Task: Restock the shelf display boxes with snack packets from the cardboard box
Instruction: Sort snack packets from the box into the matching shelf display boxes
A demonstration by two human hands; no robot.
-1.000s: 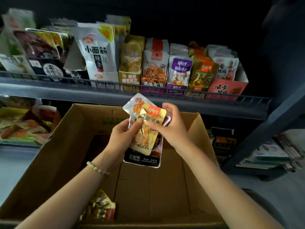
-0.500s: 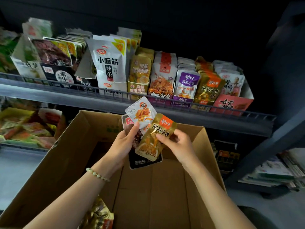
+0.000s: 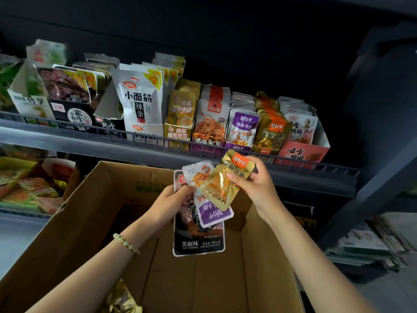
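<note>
Pinching a gold packet (image 3: 225, 186) by its upper corner between thumb and curled fingers, the right hand (image 3: 259, 186) holds it above the far rim of the cardboard box (image 3: 79, 222). The left hand (image 3: 171, 204), over the box's far half, grips two more packets fanned together: a purple-and-white packet (image 3: 214, 214), upside down, lying over a long black packet (image 3: 198, 236) that hangs down into the box. The gold packet's lower edge overlaps the purple one. Beyond the box's far rim and higher up stands the matching gold display box (image 3: 270, 134), which looks packed nearly full. That is the likely trouble: pushing another packet into so tight a row could buckle it or tip the front ones over the rail and down toward the box. The left hand's fanned grip also looks loose enough that the black packet might slide out. One more gold packet (image 3: 121, 299) lies at the box's near corner.
</note>
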